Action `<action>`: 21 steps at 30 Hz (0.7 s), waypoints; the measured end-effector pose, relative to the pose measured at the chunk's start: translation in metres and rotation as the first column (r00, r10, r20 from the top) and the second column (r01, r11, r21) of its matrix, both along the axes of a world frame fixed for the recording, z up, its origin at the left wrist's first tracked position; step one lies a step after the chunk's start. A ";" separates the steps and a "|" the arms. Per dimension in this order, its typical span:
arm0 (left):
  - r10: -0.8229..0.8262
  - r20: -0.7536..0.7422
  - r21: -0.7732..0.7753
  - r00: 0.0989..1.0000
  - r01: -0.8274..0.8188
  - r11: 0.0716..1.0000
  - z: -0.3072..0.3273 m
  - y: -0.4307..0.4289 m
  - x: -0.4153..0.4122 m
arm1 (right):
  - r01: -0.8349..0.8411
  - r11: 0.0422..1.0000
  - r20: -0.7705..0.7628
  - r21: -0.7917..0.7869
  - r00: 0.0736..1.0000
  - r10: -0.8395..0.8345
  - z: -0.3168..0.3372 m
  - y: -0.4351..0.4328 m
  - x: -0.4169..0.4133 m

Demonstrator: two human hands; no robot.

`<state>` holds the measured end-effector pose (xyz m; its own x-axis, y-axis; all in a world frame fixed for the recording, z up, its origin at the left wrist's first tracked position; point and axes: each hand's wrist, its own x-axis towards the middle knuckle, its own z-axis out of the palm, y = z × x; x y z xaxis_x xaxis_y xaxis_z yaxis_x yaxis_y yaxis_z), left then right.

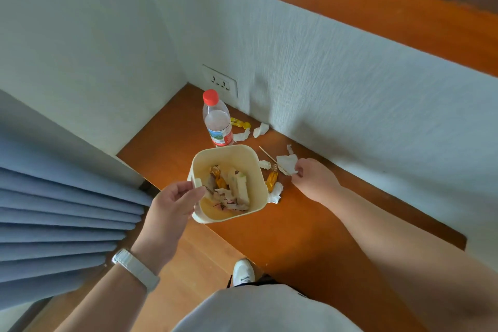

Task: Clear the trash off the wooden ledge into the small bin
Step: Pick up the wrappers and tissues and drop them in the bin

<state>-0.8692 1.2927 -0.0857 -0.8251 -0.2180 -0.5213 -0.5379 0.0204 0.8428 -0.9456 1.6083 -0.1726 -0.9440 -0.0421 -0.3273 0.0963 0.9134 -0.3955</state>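
My left hand point(172, 205) grips the near left rim of a small cream bin point(244, 152), holding it over the wooden ledge point(296, 224); wrappers and paper scraps lie inside. My right hand point(314, 179) pinches a crumpled white tissue point(287, 163) lying on the ledge to the right of the bin. An orange candy wrapper point(271, 180) and another white tissue point(275, 194) sit between the bin and that hand. A thin wooden stick point(265, 153) lies beside the tissue. More paper scraps point(260, 130) and yellow wrappers point(239, 122) lie near the wall.
A clear plastic bottle point(217, 120) with a red cap stands behind the bin, in front of a wall socket point(220, 81). White walls enclose the ledge at the back and left. Blue curtain folds point(67, 210) hang at the left. My shoe point(243, 272) shows on the floor below.
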 end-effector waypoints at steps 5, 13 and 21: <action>0.027 0.023 -0.036 0.999 -0.026 0.999 -0.001 -0.007 0.004 | 0.005 0.998 0.041 0.066 0.999 -0.008 -0.027 -0.010 -0.007; 0.023 0.028 -0.042 0.999 -0.022 0.999 -0.001 -0.001 0.004 | 0.077 0.993 0.063 0.087 0.995 -0.083 -0.040 -0.020 -0.014; 0.001 0.010 -0.023 1.000 -0.001 1.000 0.004 0.009 0.002 | 0.079 0.992 0.032 0.095 0.996 -0.082 -0.026 -0.009 0.006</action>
